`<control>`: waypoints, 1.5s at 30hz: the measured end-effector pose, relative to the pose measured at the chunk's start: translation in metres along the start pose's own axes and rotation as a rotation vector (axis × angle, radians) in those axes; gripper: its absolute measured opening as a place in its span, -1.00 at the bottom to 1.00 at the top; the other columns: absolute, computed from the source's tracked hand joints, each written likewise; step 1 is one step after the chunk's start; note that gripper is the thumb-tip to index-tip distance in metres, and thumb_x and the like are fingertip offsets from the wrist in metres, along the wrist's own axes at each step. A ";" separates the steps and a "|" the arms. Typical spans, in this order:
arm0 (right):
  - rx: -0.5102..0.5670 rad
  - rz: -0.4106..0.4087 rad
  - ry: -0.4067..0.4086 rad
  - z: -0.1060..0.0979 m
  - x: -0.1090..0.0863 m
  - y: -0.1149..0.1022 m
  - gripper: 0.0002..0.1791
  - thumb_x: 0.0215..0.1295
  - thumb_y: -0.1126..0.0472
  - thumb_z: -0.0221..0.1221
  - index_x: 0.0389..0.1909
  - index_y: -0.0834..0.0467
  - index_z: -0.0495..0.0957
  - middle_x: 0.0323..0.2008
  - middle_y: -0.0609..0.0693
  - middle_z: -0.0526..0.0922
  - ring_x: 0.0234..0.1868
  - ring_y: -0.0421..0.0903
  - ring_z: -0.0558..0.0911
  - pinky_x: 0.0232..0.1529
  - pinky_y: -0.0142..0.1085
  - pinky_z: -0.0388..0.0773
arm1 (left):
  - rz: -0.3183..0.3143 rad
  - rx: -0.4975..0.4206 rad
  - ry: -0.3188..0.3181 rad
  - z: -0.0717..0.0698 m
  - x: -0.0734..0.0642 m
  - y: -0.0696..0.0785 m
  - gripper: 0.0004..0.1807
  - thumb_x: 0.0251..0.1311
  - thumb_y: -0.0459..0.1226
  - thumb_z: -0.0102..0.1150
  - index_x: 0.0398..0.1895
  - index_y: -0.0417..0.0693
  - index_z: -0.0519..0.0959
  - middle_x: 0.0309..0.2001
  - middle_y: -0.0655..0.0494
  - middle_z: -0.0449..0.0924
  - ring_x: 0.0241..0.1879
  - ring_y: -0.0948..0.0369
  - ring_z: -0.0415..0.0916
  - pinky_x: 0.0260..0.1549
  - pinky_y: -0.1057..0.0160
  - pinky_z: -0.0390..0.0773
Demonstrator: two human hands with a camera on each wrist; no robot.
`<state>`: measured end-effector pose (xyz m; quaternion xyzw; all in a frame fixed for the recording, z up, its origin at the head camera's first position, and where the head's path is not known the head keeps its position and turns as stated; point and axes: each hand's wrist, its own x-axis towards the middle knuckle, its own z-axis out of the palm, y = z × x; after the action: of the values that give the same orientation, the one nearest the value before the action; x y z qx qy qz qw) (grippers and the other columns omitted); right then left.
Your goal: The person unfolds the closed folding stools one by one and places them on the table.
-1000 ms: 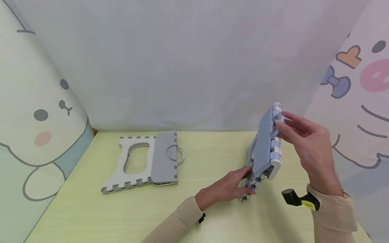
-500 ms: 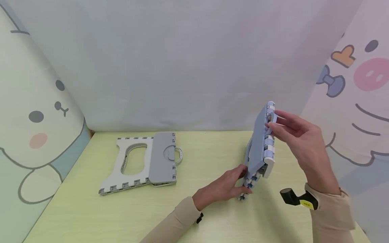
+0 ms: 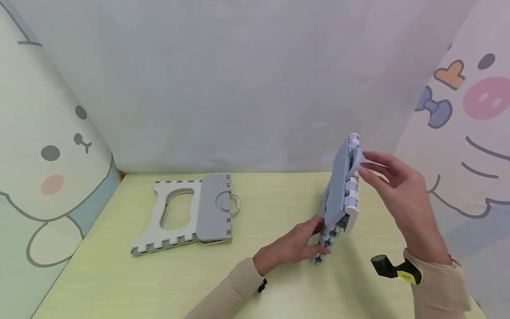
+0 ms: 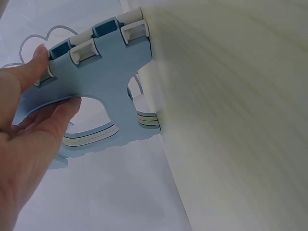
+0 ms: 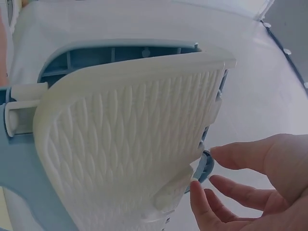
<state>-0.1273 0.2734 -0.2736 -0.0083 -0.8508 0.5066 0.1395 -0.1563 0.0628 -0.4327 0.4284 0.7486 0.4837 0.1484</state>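
A blue and white folding step stool, folded nearly flat, stands tilted on its leg edge at the table's right side. My left hand grips its lower leg frame; in the left wrist view the thumb lies on the hinged edge and the fingers reach into the opening of the blue leg. At the upper edge sits a small blue loop handle. Beside that handle is my right hand, its thumb and fingers loosely spread, fingertips right at the edge. The right wrist view shows the stool's white textured panel.
A grey and white folding step stool lies folded on the pale yellow-green table at the left, its loop handle pointing right. A whitish curtain with cartoon animals closes off the back and sides.
My right fingers have come off the loop handle and spread slightly, so more of the loop shows. The left hand keeps its grip and the stool hardly moves over the last half second.
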 end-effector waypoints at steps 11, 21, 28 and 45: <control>-0.026 -0.045 0.002 0.000 -0.008 0.019 -0.49 0.51 0.10 0.21 0.42 0.04 0.44 0.31 -0.09 0.48 0.19 -0.34 0.52 0.03 -0.69 0.45 | -0.003 0.002 0.000 0.000 0.000 -0.001 -0.37 0.36 -0.25 0.32 0.37 -0.14 0.23 0.29 0.02 0.46 0.37 0.30 0.36 0.30 0.33 0.42; -0.014 -0.056 -0.005 0.001 -0.012 0.030 -0.54 0.49 0.16 0.24 0.35 0.08 0.49 0.24 -0.11 0.54 0.15 -0.38 0.54 -0.01 -0.69 0.47 | -0.005 0.009 -0.001 0.001 0.000 -0.001 -0.37 0.37 -0.24 0.31 0.38 -0.13 0.23 0.30 0.02 0.45 0.38 0.29 0.35 0.30 0.33 0.42; 0.019 -0.092 0.008 0.005 -0.016 0.042 -0.64 0.46 0.27 0.25 0.23 0.17 0.53 0.16 -0.06 0.58 0.12 -0.35 0.58 0.03 -0.67 0.48 | -0.021 -0.002 -0.008 0.001 0.000 0.001 -0.36 0.37 -0.24 0.31 0.39 -0.13 0.22 0.31 0.03 0.44 0.38 0.30 0.35 0.31 0.32 0.41; -0.053 -0.072 -0.034 0.014 -0.027 0.070 -0.74 0.47 0.27 0.24 0.12 0.09 0.53 0.07 -0.16 0.55 0.04 -0.49 0.54 -0.04 -0.68 0.50 | 0.000 0.017 -0.009 0.000 0.000 -0.001 -0.37 0.38 -0.25 0.30 0.39 -0.13 0.22 0.31 0.02 0.44 0.37 0.31 0.35 0.31 0.33 0.40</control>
<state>-0.1137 0.2917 -0.3467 0.0271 -0.8659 0.4785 0.1429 -0.1566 0.0625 -0.4331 0.4319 0.7519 0.4756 0.1482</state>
